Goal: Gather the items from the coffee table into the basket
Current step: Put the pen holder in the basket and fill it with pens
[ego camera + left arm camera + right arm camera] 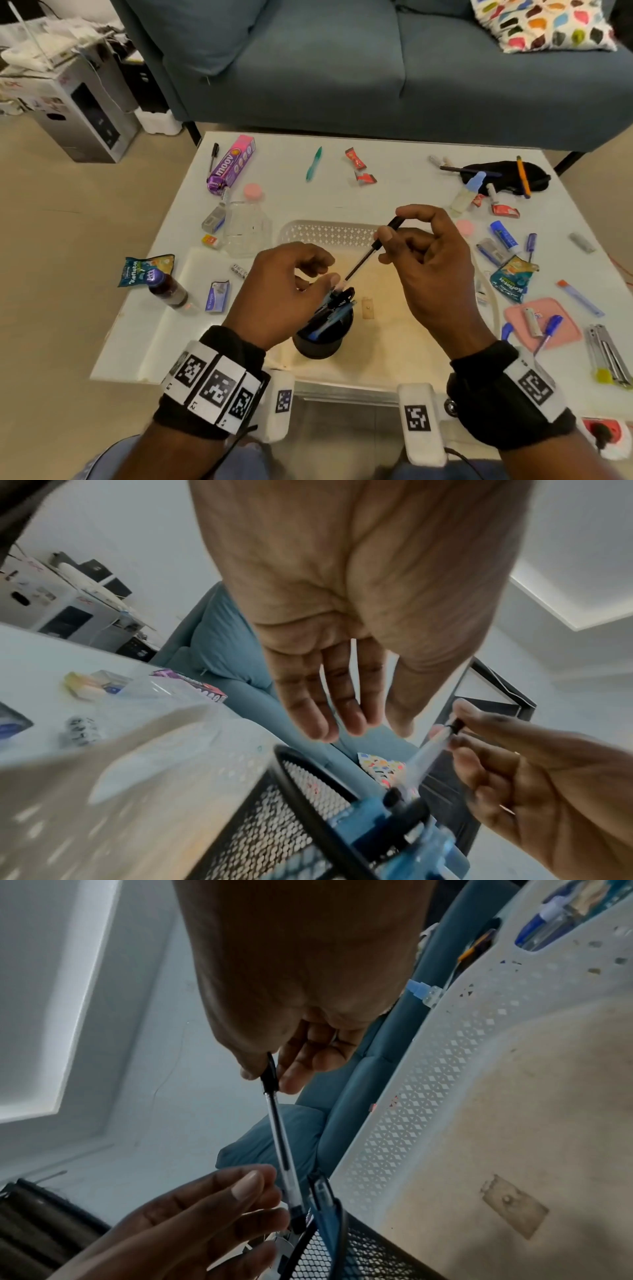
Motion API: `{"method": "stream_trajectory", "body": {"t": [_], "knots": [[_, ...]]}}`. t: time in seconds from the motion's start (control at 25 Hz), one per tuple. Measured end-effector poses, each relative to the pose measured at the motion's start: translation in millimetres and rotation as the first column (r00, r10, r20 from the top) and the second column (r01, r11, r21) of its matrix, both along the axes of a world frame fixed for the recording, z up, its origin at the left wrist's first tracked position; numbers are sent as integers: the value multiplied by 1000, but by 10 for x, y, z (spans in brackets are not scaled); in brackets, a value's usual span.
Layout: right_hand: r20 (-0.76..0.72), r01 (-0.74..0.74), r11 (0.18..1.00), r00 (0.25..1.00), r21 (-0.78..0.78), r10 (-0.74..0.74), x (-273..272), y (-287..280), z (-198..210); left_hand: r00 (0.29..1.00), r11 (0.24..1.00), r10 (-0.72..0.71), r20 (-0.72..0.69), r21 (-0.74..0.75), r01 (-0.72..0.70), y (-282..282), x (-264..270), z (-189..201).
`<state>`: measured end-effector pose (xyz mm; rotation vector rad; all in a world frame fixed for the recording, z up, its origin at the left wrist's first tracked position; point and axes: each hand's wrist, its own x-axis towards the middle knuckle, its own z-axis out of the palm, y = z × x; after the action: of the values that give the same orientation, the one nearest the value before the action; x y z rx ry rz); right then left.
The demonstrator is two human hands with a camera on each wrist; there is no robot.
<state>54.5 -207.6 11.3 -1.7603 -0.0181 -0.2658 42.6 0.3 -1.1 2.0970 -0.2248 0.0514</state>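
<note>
A white perforated basket (325,230) sits mid-table on the white coffee table (394,178). Inside it stands a black mesh pen cup (322,344) with blue pens in it. My right hand (394,224) pinches the black top end of a clear pen (363,260), held slanted with its lower tip at the cup's mouth. My left hand (325,270) hovers over the cup beside that tip, fingers relaxed and holding nothing. The right wrist view shows the pen (279,1139) running down to the cup (359,1253). In the left wrist view the fingers (325,718) are straight and bare.
Loose items lie around the basket: a purple box (233,164), a green pen (314,163), red wrappers (356,159), a black pouch (503,176), a clear jar (248,222), a brown bottle (169,289), a pink tray (543,327). A blue sofa (342,68) stands behind.
</note>
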Motion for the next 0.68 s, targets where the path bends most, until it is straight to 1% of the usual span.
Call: {"method": "stream_trajectory", "body": {"t": [0.04,0.12,0.24,0.32,0.4,0.48,0.56,0.68], "knots": [[10,-21,999,1000,-28,22,-22,18,18,999,999,45,-15,2,-45,64,25,-4],[-3,-93,989,996,-113,94,-88,82,10,992,992,105,-76,80,-99,174,61,-40],[-40,-175,966,985,-191,170,-166,197,-107,978,973,131,-163,209,-96,218,60,-76],[-25,-197,941,980,-277,198,-191,232,-195,976,967,138,-168,234,-97,209,63,-85],[3,-213,889,972,-406,235,-208,229,-271,974,967,142,-176,233,-99,202,81,-106],[11,-222,845,965,-486,260,-226,217,-340,971,968,140,-194,231,-94,201,110,-149],[-12,-233,843,966,-485,259,-239,220,-391,972,969,136,-194,230,-89,216,122,-186],[-73,-248,870,968,-426,240,-236,243,-410,976,971,122,-183,227,-78,236,131,-191]]}}
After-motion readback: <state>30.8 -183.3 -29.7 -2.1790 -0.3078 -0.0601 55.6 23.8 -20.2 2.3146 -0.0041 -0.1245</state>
